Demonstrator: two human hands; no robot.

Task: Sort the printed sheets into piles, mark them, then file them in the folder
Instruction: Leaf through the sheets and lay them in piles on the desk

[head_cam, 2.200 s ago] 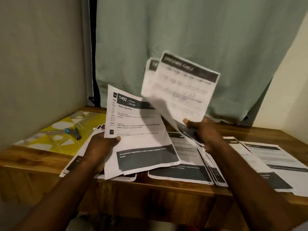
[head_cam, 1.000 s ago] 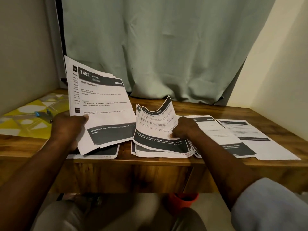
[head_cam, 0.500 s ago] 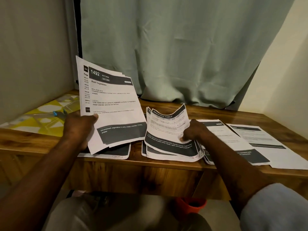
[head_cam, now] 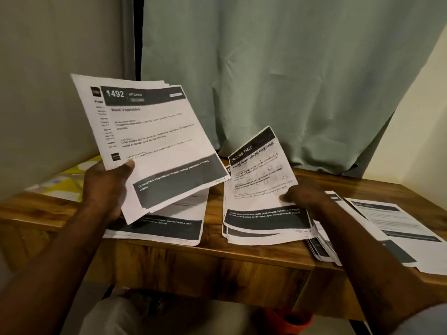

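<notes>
My left hand (head_cam: 106, 187) grips a raised stack of printed sheets (head_cam: 154, 141); its top page reads "1492 KITCHEN, Wash Vegetables". Under that stack a flat pile (head_cam: 167, 226) lies on the wooden table (head_cam: 242, 252). My right hand (head_cam: 304, 197) pinches the right edge of a "DRESSING TABLE" sheet (head_cam: 258, 175), bending its top half up off the middle pile (head_cam: 266, 226). Two more piles lie to the right, one (head_cam: 324, 243) partly under my right forearm, the other (head_cam: 396, 228) near the table's right end. A yellow patterned folder (head_cam: 65, 187) lies at the far left, mostly hidden behind my left hand.
A green curtain (head_cam: 278, 81) hangs behind the table, with walls close on both sides. The table's front edge runs just below the piles. Something orange (head_cam: 287, 320) sits on the floor under the table.
Since 2.2 s ago my right hand has brought its sheets down onto the middle pile. In the last half second it has lifted the top sheet's upper half higher. The left stack stays raised.
</notes>
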